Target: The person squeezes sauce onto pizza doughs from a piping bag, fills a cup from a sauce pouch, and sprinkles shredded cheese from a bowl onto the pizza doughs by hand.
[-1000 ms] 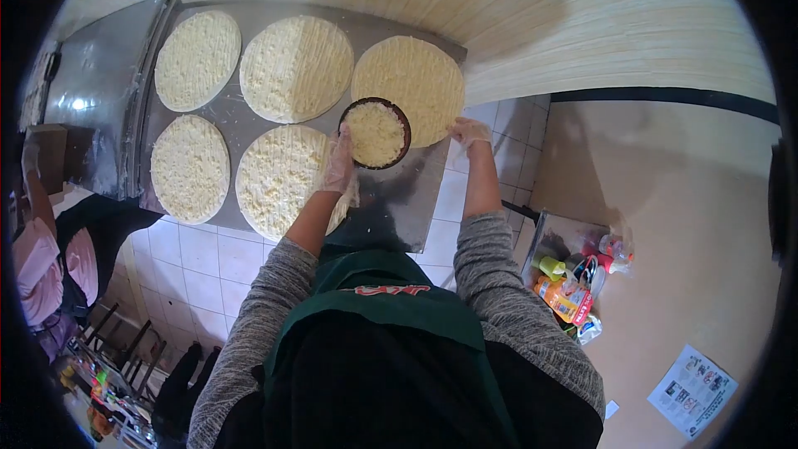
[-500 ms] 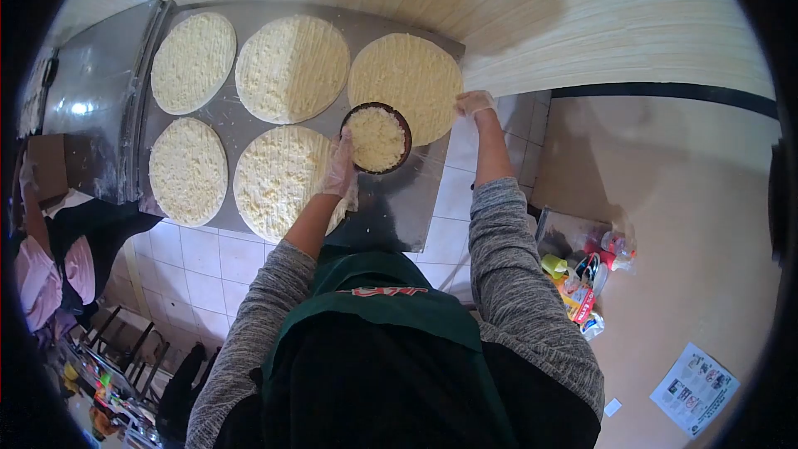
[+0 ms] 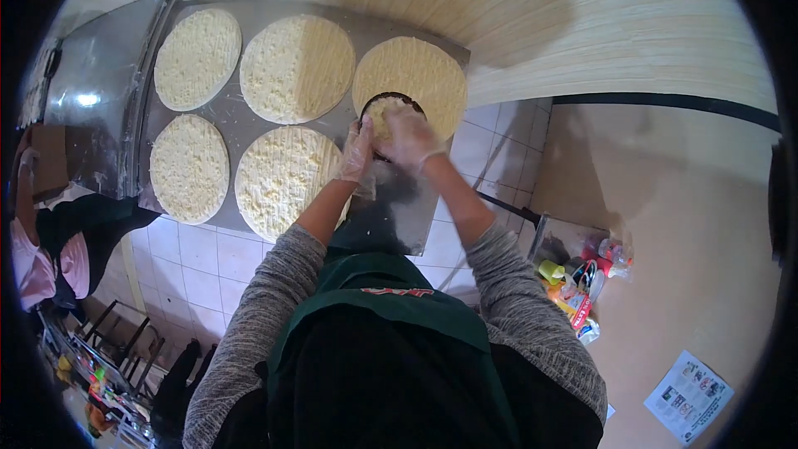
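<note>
My left hand (image 3: 357,152), in a clear plastic glove, grips the near left rim of a dark round bowl (image 3: 412,101) of grated cheese (image 3: 378,116). Over the bowl is my right hand (image 3: 407,133), also gloved; its fingers reach down at the cheese and are smeared by motion. Part of the bowl is hidden under it. Beyond the bowl lies a flat round dough base (image 3: 420,71) with a thin covering. A thickly cheese-topped base (image 3: 283,179) lies left of my left hand.
Several more cheese-covered bases, such as one base (image 3: 298,66), lie on the metal table (image 3: 237,120). A wall (image 3: 515,17) runs along its far side. At left, another person's gloved hand (image 3: 29,158) is by a cardboard box (image 3: 50,158). A cluttered bin (image 3: 573,258) stands right.
My right hand has come from the far right base's right edge leftward and nearer, into the bowl. The bowl, in my left hand, has shifted slightly right.
</note>
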`<control>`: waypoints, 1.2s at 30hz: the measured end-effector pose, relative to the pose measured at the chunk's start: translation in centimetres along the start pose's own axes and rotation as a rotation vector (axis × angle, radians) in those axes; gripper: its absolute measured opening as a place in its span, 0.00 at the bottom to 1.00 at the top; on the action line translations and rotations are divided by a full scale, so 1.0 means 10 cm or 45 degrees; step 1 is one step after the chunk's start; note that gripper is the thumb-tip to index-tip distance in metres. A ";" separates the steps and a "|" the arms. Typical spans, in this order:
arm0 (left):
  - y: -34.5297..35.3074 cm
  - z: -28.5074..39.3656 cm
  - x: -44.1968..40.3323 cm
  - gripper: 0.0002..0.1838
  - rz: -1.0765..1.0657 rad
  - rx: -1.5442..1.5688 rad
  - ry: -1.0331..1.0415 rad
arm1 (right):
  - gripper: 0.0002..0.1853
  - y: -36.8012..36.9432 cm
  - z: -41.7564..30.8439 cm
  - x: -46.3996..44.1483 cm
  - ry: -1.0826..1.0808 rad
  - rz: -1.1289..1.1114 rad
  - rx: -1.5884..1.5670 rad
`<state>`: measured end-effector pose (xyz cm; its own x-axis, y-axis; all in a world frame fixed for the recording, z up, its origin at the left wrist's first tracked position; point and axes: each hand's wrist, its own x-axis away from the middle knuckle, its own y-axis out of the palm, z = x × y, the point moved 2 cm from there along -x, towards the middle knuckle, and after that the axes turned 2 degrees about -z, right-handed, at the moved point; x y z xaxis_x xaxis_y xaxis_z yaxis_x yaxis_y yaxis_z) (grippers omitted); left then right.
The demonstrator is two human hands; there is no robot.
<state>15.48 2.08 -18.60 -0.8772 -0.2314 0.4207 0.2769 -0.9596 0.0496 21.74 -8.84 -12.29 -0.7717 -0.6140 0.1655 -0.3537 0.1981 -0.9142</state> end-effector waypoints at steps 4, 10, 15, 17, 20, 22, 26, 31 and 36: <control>0.01 -0.39 -0.20 0.42 -0.017 0.024 -0.037 | 0.18 -0.03 -0.07 0.05 0.214 -0.168 -0.240; 0.03 -0.06 -0.11 0.42 -0.010 0.018 0.006 | 0.16 -0.21 0.68 0.03 0.617 -0.217 -2.039; -0.09 -0.06 -0.10 0.40 0.007 0.200 -0.133 | 0.11 -0.12 1.75 -0.23 0.684 -0.047 -1.758; -0.21 -0.25 -0.14 0.39 0.023 0.237 -0.167 | 0.12 -0.03 2.01 -0.42 0.705 -0.035 -1.629; -0.30 -0.41 -0.15 0.40 -0.078 0.459 -0.102 | 0.12 -0.03 2.25 -0.81 0.810 -0.075 -1.399; -0.36 -0.30 -0.01 0.40 -0.069 0.499 -0.326 | 0.12 -0.04 2.32 -1.03 0.895 -0.130 -1.295; -0.49 -0.43 0.03 0.40 -0.039 0.301 -0.238 | 0.09 0.30 2.74 -1.61 0.616 -0.368 -0.808; -0.59 -0.37 0.14 0.40 -0.016 0.312 -0.242 | 0.15 0.61 2.82 -2.05 0.402 -0.665 0.031; -0.66 -0.26 0.20 0.41 -0.034 0.455 -0.219 | 0.10 0.43 2.33 -2.20 0.204 -0.525 0.545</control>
<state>10.88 7.56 -20.50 -0.8155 -0.1481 0.5594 0.4008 -0.8418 0.3614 49.49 -12.28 -28.52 -0.6983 -0.4456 0.5602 -0.4219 -0.3760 -0.8250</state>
